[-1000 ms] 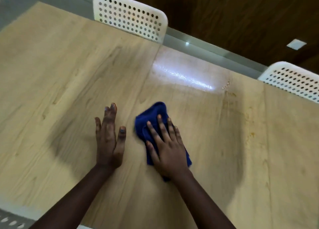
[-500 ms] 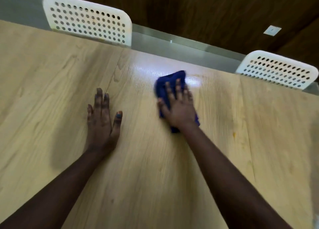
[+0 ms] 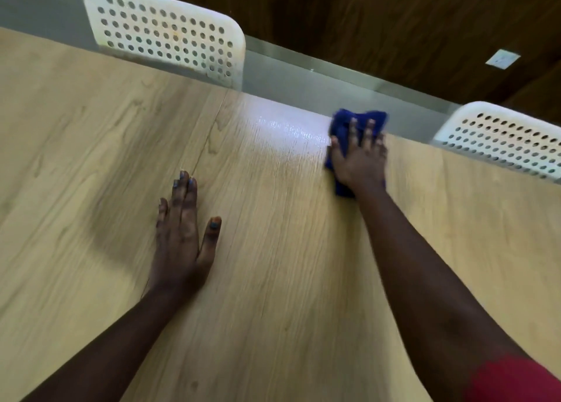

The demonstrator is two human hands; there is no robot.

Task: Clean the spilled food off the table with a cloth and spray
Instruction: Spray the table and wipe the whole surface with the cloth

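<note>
Head view: right hand (image 3: 359,162) stretched far forward on a nearly straight arm, palm down and fingers spread flat over the bunched blue cloth (image 3: 343,128), pressing it onto the pale wood worktop (image 3: 273,280) at its far edge, just beside a glossy wet-looking patch (image 3: 288,131). Left hand (image 3: 182,238) planted flat nearer the body, fingers straight and close together, thumb angled out, holding nothing. Beyond the far edge, two white perforated chair backs (image 3: 164,31), one on each side of the cloth.

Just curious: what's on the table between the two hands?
Nothing: in the head view only bare, shiny tabletop lies between the left hand and the right hand on the cloth.
</note>
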